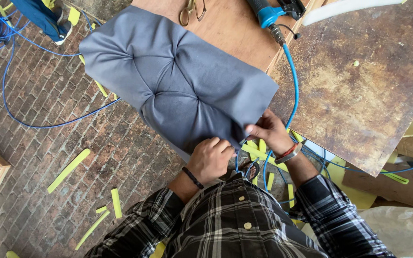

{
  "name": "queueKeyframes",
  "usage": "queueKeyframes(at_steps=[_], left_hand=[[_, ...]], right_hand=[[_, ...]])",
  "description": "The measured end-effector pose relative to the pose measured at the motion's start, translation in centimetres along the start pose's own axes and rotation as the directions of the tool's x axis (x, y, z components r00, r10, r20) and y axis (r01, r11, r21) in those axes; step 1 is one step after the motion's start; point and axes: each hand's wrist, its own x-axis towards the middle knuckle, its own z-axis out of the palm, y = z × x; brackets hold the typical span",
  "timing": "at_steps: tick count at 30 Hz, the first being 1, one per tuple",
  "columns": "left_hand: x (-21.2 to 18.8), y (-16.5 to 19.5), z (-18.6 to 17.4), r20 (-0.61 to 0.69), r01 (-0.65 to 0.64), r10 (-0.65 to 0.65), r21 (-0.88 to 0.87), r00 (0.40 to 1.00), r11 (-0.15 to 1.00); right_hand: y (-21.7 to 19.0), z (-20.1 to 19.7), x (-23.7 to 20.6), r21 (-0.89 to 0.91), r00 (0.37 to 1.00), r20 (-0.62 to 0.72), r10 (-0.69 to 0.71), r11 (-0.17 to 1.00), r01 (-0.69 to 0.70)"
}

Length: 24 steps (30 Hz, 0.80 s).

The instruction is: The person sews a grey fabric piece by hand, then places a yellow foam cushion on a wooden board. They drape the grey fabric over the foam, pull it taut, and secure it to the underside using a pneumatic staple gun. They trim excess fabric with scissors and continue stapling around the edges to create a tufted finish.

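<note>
**Tufted grey cushion panel held at its near edge by both hands**

Cushion panel (pixel 178 81), grey and button-tufted, lies across the centre and upper left of the head view, its far part resting on the wooden surface (pixel 359 81) and its near part hanging out over the brick floor (pixel 48 143); the left hand (pixel 210 160), at lower centre, is curled shut on the fabric at the panel's near edge; the right hand (pixel 269 131), just to the right of it, has its grip pinched closed on the same edge of cloth near the corner. Judging by how things lie, the tufts on the face are already pulled in and the cloth looks smooth over most of the panel, while the near edge, bunched under the fingers, seems not yet fastened; how the other edges are finished cannot be told.

A blue air tool (pixel 273 12) with its blue hose (pixel 293 86) sits at the top of the frame, cut off by the border; scissors (pixel 192 9) lie beside it, also partly cut off; yellow foam strips (pixel 68 169) scatter the floor at lower left. The panel's underside is hidden, and what the fingertips press against beneath the fold is hard to make out.
</note>
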Motion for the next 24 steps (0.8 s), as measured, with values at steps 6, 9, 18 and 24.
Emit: queueKeyframes(at_steps=[6, 9, 18, 24], left_hand=[[1.0, -0.4, 0.3, 0.16, 0.025, -0.022, -0.019, 0.987, 1.0], [1.5, -0.7, -0.5, 0.214, 0.023, -0.012, -0.048, 0.977, 0.999], [7.0, -5.7, -2.8, -0.102, 0.241, -0.244, -0.034, 0.965, 0.97], [7.7, -5.7, -0.5, 0.091, 0.233, -0.25, 0.167, 0.964, 0.958]], right_hand=[[-1.9, 2.9, -0.9, -0.008, 0.954, 0.069, -0.293, 0.956, 0.295], [-1.7, 3.0, -1.5, -0.306, 0.964, -0.012, -0.265, 0.919, 0.249], [2.9, 2.6, -1.9, -0.126, 0.928, -0.22, -0.299, 0.952, 0.277], [-0.2, 3.6, -2.6, 0.406, 0.978, -0.162, 0.131, 0.912, -0.055]])
